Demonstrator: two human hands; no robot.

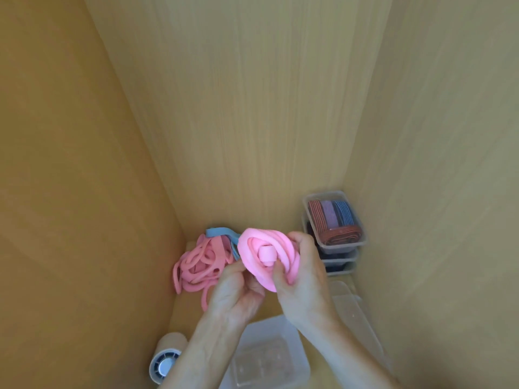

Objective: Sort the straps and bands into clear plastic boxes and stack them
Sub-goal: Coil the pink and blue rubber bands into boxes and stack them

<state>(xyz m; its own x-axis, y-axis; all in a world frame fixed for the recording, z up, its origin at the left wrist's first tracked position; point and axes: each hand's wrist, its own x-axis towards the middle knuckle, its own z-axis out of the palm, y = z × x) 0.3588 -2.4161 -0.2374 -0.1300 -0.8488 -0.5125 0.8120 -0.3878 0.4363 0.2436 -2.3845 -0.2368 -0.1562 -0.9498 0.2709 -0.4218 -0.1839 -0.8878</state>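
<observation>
Mid-frame, left hand (238, 290) and right hand (304, 279) clamp the coiled pink band (261, 252). Next, likely: into the lower clear box (292, 341).

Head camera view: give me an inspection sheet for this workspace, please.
Surface: wooden shelf floor.
Job's things: pink band coil in both hands; pink band pile with blue strap at back left; stack of clear boxes back right, top one holding red, purple, blue straps; empty clear box near.
Clutter: roll with grey core front left; clear lids right.
Grippers: left hand and right hand grip the coil.
Cables: nothing seen.
Surroundings: wooden cabinet walls.
</observation>
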